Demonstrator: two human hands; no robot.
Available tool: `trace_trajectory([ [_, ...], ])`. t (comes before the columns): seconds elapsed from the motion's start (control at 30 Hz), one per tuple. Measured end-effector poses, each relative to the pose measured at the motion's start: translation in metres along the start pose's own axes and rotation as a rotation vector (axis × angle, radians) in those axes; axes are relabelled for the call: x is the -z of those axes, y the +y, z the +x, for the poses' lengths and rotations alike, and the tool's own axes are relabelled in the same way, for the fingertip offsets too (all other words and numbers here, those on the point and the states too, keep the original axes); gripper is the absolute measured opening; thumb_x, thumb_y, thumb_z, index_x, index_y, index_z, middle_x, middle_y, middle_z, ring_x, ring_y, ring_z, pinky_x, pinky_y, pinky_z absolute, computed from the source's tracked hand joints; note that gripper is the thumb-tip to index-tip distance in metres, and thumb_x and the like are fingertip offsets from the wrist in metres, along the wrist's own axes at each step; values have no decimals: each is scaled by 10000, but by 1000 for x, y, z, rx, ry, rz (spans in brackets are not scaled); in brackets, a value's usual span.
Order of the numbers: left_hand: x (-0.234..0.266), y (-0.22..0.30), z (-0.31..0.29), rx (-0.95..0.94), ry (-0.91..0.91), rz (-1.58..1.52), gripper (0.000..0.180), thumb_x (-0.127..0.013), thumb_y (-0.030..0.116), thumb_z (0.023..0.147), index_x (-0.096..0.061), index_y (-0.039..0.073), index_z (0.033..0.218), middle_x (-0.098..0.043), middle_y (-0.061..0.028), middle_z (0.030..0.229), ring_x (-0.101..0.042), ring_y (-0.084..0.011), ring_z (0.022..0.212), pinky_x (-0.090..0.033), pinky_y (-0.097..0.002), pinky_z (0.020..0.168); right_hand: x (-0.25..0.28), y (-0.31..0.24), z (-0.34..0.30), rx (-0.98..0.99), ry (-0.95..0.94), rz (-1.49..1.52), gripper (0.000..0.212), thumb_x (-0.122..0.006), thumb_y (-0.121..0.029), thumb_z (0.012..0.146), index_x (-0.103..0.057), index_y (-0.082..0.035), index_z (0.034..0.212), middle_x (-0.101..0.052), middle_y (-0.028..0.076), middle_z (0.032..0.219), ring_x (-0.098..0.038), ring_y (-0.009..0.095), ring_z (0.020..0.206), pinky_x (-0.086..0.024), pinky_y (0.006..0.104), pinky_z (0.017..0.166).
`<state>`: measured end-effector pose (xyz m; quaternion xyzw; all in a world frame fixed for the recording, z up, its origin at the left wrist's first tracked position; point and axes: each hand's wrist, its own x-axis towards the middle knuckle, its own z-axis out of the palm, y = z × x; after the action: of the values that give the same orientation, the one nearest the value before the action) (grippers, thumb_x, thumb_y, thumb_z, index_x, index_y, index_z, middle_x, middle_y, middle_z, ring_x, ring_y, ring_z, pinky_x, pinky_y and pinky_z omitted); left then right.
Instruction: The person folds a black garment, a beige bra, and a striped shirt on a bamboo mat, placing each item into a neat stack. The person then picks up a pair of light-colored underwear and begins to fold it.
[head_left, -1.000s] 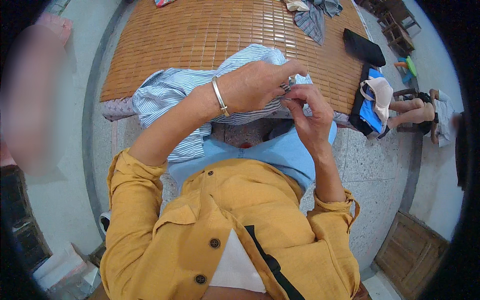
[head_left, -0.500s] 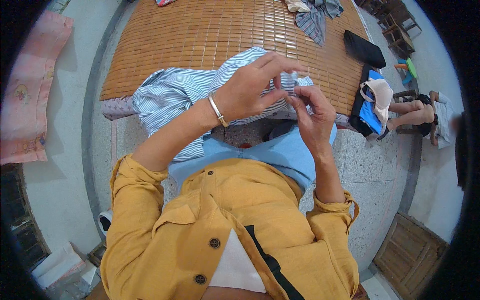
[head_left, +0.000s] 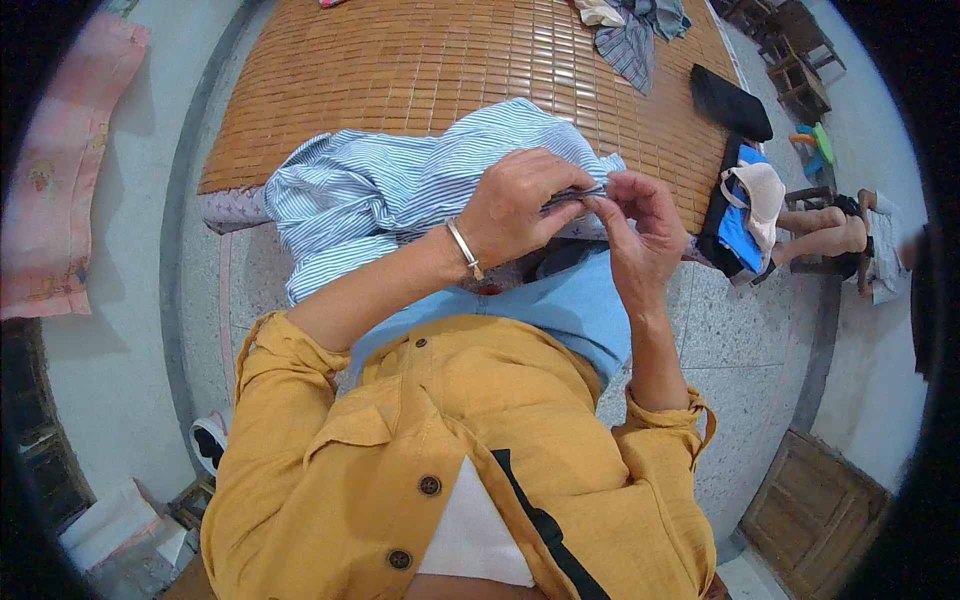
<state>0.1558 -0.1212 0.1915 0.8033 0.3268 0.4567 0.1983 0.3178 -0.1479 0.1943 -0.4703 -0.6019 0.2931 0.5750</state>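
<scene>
A blue-and-white striped garment (head_left: 400, 180), likely a shirt, lies crumpled over the near edge of the bed and hangs down toward my lap. My left hand (head_left: 520, 205), a silver bangle at its wrist, pinches a folded edge of the striped cloth between thumb and fingers. Close against it, the thumb and fingertips of my right hand (head_left: 645, 225) grip the same small bit of cloth. Whether a button sits between the fingertips is too small to tell.
The bed has a brown bamboo mat (head_left: 350, 70). Grey clothes (head_left: 630, 45) lie at its far side. A black case (head_left: 730, 102) and a beige bra (head_left: 760, 195) on blue cloth rest along its right edge. A person (head_left: 835, 232) is at the far right.
My left hand has come down and toward me, its fingers closing on the cloth edge. My right hand has shifted slightly right, still at the cloth.
</scene>
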Motion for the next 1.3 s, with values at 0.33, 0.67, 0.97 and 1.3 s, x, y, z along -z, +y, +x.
trace_trajectory([
  [0.33, 10, 5, -5, -12, -45, -45, 181, -675, 15, 681, -641, 61, 853, -636, -79, 817, -607, -253, 807, -468, -350, 736, 17, -3, -2, 95, -300, -266, 354, -734, -15, 676, -585, -62, 993, -595, 46, 817, -561, 148, 707, -436, 275, 603],
  [0.67, 48, -4, -17, 19, 99, -33, 225, -658, -44, 676, -636, 63, 873, -649, -76, 861, -610, -240, 836, -467, -342, 800, 29, 39, -8, 327, -495, -513, 311, -734, -127, 667, -587, -72, 936, -602, 81, 893, -545, 298, 861, -407, 391, 778],
  [0.97, 81, -20, -20, 138, 336, -168, 138, -624, -31, 795, -606, 32, 916, -664, -84, 903, -622, -156, 863, -489, -253, 752, 31, 39, -46, 467, -326, -319, 285, -718, 21, 653, -582, -56, 891, -615, 102, 795, -611, 265, 671, -497, 316, 525],
  [1.3, 92, -23, -19, 174, 373, -320, 125, -622, -28, 812, -582, 6, 925, -651, -112, 922, -616, -181, 892, -484, -292, 813, 7, 34, -68, -52, -483, 130, 219, -680, -101, 775, -593, -28, 962, -574, 87, 689, -544, 227, 525, -430, 286, 486],
])
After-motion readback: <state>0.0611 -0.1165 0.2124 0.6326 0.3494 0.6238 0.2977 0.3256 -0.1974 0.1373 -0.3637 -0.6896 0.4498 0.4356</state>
